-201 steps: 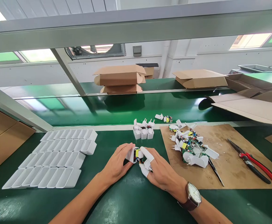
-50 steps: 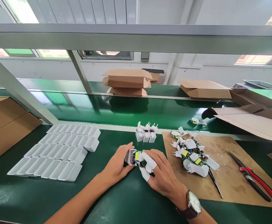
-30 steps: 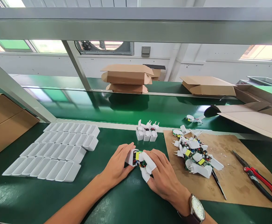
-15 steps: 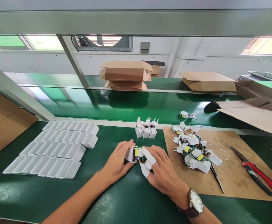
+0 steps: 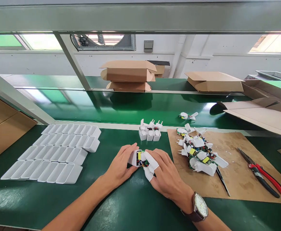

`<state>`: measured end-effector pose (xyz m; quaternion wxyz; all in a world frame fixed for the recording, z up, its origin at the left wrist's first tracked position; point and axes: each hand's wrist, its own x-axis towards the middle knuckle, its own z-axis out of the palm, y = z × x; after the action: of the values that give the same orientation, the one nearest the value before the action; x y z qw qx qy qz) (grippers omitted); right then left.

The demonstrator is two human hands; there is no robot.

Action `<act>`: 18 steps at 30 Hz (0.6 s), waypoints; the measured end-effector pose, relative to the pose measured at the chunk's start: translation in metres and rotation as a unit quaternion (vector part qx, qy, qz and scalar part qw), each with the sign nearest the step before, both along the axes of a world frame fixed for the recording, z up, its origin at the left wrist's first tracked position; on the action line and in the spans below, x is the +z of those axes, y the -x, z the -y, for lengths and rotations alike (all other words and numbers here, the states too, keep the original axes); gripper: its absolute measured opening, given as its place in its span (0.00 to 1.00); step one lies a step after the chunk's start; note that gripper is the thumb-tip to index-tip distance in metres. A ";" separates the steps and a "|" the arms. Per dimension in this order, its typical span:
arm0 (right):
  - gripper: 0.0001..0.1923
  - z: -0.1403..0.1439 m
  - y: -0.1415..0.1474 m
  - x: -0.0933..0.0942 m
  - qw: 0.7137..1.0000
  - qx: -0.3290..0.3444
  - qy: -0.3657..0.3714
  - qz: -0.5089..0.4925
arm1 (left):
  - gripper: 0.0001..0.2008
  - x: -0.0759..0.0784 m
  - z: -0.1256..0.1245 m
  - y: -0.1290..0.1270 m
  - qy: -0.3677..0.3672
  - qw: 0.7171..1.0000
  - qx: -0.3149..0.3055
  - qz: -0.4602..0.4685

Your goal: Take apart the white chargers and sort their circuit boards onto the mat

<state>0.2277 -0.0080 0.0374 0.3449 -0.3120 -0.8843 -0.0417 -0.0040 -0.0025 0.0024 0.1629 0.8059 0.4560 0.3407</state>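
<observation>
Between my hands, just above the green table, is a small circuit board (image 5: pixel 139 156) with a yellow component. My left hand (image 5: pixel 121 162) is closed around a white plastic case (image 5: pixel 132 158), and the board's left end sits at its opening. White plastic plug parts (image 5: pixel 152 163) at the board's right end are gripped by the fingers of my right hand (image 5: pixel 165 175), which wears a wristwatch. Beyond my hands stand three filled white cases (image 5: pixel 150 134) with plug parts sticking out of the top. Rows of hollow white cases (image 5: pixel 56 154) lie to the left.
At the right, a brown board (image 5: pixel 239 183) bears a heap of circuit boards with white parts (image 5: pixel 199 154), a black pen-like tool (image 5: pixel 223 181) and red-and-black pliers (image 5: pixel 263 175). A green conveyor belt (image 5: pixel 101 109) runs behind, with one board assembly (image 5: pixel 188 116) on it. Cardboard boxes (image 5: pixel 128 70) stand farther back.
The board assembly on the belt has shifted left. The view has tilted slightly; both hands keep their grip, with little visible movement.
</observation>
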 end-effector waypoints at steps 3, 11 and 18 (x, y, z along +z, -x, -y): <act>0.34 0.001 0.001 -0.001 1.000 0.010 0.011 0.007 | 0.33 0.000 0.001 -0.003 0.003 1.000 -0.003 0.010; 0.21 -0.006 -0.004 0.005 0.985 0.051 0.129 -0.106 | 0.39 0.002 0.003 -0.004 0.155 0.980 -0.089 0.082; 0.21 -0.014 -0.004 -0.014 0.970 0.086 0.211 -0.081 | 0.35 0.010 -0.002 -0.005 0.251 0.932 -0.073 0.250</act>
<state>0.2322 0.0055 0.0234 0.3438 -0.3031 -0.8658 0.2008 0.0012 -0.0009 0.0120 0.4926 0.6588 0.4113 0.3926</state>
